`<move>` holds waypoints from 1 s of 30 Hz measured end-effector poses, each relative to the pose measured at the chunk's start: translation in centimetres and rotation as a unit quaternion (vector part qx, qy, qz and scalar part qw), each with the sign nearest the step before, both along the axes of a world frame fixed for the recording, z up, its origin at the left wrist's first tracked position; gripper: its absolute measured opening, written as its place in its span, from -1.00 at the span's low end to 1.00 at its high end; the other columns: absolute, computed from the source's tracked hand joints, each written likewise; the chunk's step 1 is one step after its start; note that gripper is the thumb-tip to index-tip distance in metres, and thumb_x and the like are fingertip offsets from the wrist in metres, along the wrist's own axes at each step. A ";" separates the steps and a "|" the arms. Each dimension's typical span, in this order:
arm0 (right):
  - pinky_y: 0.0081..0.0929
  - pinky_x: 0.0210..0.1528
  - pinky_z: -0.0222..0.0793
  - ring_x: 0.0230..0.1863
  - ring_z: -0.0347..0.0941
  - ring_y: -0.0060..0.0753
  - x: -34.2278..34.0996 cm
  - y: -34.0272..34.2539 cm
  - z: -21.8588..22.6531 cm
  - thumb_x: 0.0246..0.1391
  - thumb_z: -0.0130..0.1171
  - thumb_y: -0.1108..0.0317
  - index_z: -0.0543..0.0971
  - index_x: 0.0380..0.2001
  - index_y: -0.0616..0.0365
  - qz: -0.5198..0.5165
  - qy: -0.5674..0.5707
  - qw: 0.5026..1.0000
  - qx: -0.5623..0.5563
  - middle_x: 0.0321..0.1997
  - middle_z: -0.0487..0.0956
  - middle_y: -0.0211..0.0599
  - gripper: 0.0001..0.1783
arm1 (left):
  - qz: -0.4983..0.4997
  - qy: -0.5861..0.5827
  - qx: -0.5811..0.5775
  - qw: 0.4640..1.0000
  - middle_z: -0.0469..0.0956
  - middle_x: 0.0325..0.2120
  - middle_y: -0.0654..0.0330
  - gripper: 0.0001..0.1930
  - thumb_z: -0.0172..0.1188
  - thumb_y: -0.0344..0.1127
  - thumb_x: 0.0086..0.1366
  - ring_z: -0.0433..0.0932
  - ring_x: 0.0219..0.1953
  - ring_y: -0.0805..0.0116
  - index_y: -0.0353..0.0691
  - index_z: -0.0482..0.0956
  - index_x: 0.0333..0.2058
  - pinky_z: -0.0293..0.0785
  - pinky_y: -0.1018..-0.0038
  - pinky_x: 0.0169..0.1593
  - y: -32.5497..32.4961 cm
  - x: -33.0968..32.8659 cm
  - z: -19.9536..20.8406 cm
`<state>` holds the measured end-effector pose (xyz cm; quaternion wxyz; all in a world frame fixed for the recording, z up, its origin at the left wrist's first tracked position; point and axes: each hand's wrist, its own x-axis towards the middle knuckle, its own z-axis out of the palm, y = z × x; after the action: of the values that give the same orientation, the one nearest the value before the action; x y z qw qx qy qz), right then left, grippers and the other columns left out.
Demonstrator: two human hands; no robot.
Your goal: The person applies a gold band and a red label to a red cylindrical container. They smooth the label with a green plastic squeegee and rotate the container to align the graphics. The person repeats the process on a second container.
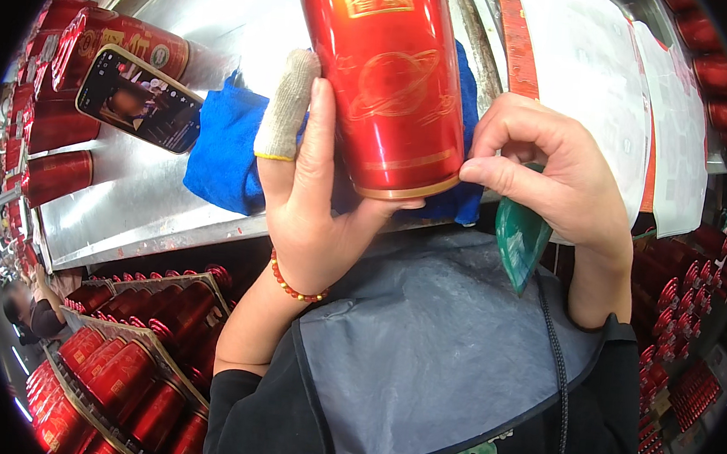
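Currently my left hand (313,214) cradles the red metal can (384,75) from below and from its left side; the palm and thumb wrap the lower wall near the gold rim, fingers partly closed, so the can stands upright and steady above the steel table (126,200); one finger of that hand wears a white knitted finger cot (286,106), presumably for grip or protection. My right hand (555,178) is curled nearly shut; its forefinger tip touches the can's lower right edge, while the remaining fingers trap a green pointed tool (521,235) against the palm, tip hanging downward. Behind the can lies a blue cloth (225,143) on the table; a phone (139,98) rests to its left, screen up. White sheets with an orange edge (597,83) lie at upper right; further red cans (126,370) fill cardboard trays at lower left, caps outward.
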<state>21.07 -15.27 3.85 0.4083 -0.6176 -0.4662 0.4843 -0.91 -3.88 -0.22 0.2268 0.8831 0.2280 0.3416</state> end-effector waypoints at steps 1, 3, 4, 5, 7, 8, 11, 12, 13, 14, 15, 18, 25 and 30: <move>-0.72 -0.27 0.31 -0.31 0.39 -0.75 0.1 -0.1 0.0 0.21 0.30 0.47 0.57 -0.38 0.24 -0.006 -0.009 1.000 0.005 -0.27 0.49 -0.45 -0.88 | -0.007 0.009 -0.030 0.999 0.26 0.36 -0.19 0.06 0.60 -0.16 0.01 0.24 0.41 -0.13 -0.47 0.20 0.38 0.21 0.18 0.41 0.0 -0.4 -0.1; -0.74 -0.28 0.31 -0.33 0.39 -0.76 0.4 -0.5 -0.1 0.22 0.30 0.47 0.58 -0.37 0.24 -0.014 -0.027 0.999 0.017 -0.27 0.50 -0.45 -0.89 | -0.033 0.027 -0.083 0.996 0.24 0.37 -0.23 0.02 0.57 -0.25 0.06 0.19 0.43 -0.18 -0.49 0.17 0.39 0.16 0.14 0.43 0.4 -1.2 -0.4; -0.76 -0.29 0.30 -0.34 0.40 -0.77 0.6 -0.6 -0.1 0.22 0.30 0.48 0.58 -0.33 0.25 -0.021 -0.017 1.000 -0.003 -0.27 0.50 -0.46 -0.91 | -0.054 0.034 -0.106 0.992 0.22 0.38 -0.24 -0.02 0.53 -0.27 0.10 0.15 0.45 -0.19 -0.49 0.16 0.40 0.13 0.13 0.44 0.7 -1.4 -0.7; -0.78 -0.31 0.30 -0.35 0.40 -0.79 0.8 -0.6 -0.1 0.22 0.29 0.48 0.58 -0.29 0.27 -0.027 -0.007 0.999 -0.023 -0.26 0.51 -0.46 -0.91 | -0.075 0.042 -0.130 0.988 0.20 0.38 -0.25 -0.05 0.50 -0.28 0.15 0.10 0.47 -0.20 -0.49 0.15 0.40 0.10 0.11 0.45 1.0 -1.7 -0.8; -0.81 -0.33 0.29 -0.39 0.40 -0.83 0.6 -0.5 0.0 0.21 0.29 0.49 0.57 -0.20 0.29 -0.037 0.020 0.998 -0.049 -0.26 0.53 -0.47 -0.86 | -0.106 -0.004 -0.208 0.972 0.14 0.42 -0.24 -0.06 0.44 -0.28 0.17 0.04 0.50 -0.16 -0.50 0.12 0.41 -0.03 0.11 0.49 1.2 -2.0 -0.9; -0.83 -0.34 0.28 -0.40 0.40 -0.85 0.3 -0.3 0.1 0.20 0.29 0.50 0.55 -0.15 0.30 -0.042 0.037 0.997 -0.055 -0.26 0.53 -0.47 -0.81 | -0.119 -0.029 -0.239 0.963 0.12 0.42 -0.23 -0.04 0.45 -0.29 0.16 0.03 0.51 -0.14 -0.50 0.10 0.42 -0.04 0.12 0.50 1.3 -1.9 -0.9; -0.85 -0.36 0.26 -0.43 0.41 -0.90 -0.1 -0.1 0.1 0.18 0.31 0.51 0.51 -0.01 0.31 -0.046 0.047 0.997 -0.045 -0.25 0.54 -0.48 -0.67 | -0.104 -0.044 -0.299 0.948 0.09 0.44 -0.19 -0.01 0.44 -0.31 0.16 0.03 0.51 -0.05 -0.50 0.04 0.43 -0.06 0.16 0.50 0.8 -1.7 -0.7; -0.85 -0.37 0.25 -0.43 0.41 -0.91 -0.2 -0.1 0.0 0.17 0.31 0.51 0.49 0.03 0.31 -0.047 0.043 0.997 -0.037 -0.25 0.55 -0.48 -0.63 | -0.088 -0.043 -0.311 0.945 0.10 0.43 -0.17 -0.02 0.44 -0.32 0.16 0.04 0.50 -0.03 -0.50 0.04 0.43 -0.04 0.17 0.49 0.4 -1.5 -0.6; -0.83 -0.41 0.25 -0.47 0.40 -0.89 -0.4 0.0 -0.2 0.16 0.34 0.48 0.50 0.01 0.32 -0.060 0.050 0.997 -0.023 -0.30 0.55 -0.47 -0.63 | -0.075 -0.048 -0.331 0.940 0.11 0.42 -0.16 -0.02 0.44 -0.32 0.17 0.07 0.49 -0.01 -0.50 0.04 0.43 -0.02 0.19 0.49 0.0 -1.2 -0.5; -0.81 -0.45 0.25 -0.51 0.40 -0.88 -0.7 0.0 -0.4 0.15 0.38 0.44 0.51 -0.01 0.32 -0.074 0.059 0.995 -0.010 -0.35 0.55 -0.46 -0.62 | -0.061 -0.053 -0.351 0.933 0.13 0.41 -0.14 -0.03 0.44 -0.33 0.17 0.09 0.48 0.01 -0.50 0.04 0.43 0.00 0.20 0.48 -0.4 -0.9 -0.3; -0.79 -0.49 0.25 -0.55 0.39 -0.86 -0.8 0.0 -0.5 0.14 0.41 0.40 0.52 -0.03 0.32 -0.088 0.066 0.994 0.003 -0.39 0.56 -0.45 -0.61 | -0.050 -0.064 -0.379 0.922 0.15 0.39 -0.12 -0.03 0.44 -0.33 0.18 0.12 0.46 0.04 -0.50 0.04 0.43 0.02 0.22 0.47 -0.6 -0.4 0.2; -0.85 -0.37 0.24 -0.45 0.42 -0.91 -0.5 0.1 0.2 0.16 0.34 0.49 0.49 0.05 0.29 -0.062 0.071 0.995 -0.035 -0.27 0.54 -0.48 -0.59 | -0.038 -0.064 -0.381 0.921 0.20 0.35 -0.08 -0.05 0.43 -0.35 0.18 0.18 0.42 0.09 -0.50 0.05 0.42 0.09 0.25 0.44 -0.7 -0.3 0.2; -0.84 -0.38 0.24 -0.46 0.41 -0.90 -0.6 0.2 -0.2 0.16 0.35 0.48 0.49 0.05 0.28 -0.064 0.098 0.993 -0.025 -0.28 0.54 -0.47 -0.58 | -0.034 -0.097 -0.417 0.903 0.23 0.32 -0.04 -0.04 0.43 -0.37 0.17 0.23 0.38 0.14 -0.45 0.05 0.43 0.12 0.27 0.42 -1.1 0.0 0.5; -0.84 -0.39 0.24 -0.45 0.42 -0.90 -0.6 0.2 -0.3 0.15 0.36 0.47 0.49 0.04 0.28 -0.061 0.086 0.994 -0.016 -0.27 0.55 -0.46 -0.59 | -0.028 -0.023 -0.391 0.920 0.30 0.24 0.00 -0.09 0.47 -0.36 0.13 0.32 0.28 0.15 -0.45 0.14 0.36 0.20 0.29 0.37 -0.4 0.4 1.8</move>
<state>20.47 -15.10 3.53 0.4663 -0.6073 -0.3828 0.5169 -0.55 -4.25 1.59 0.5685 0.7219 0.3135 0.2396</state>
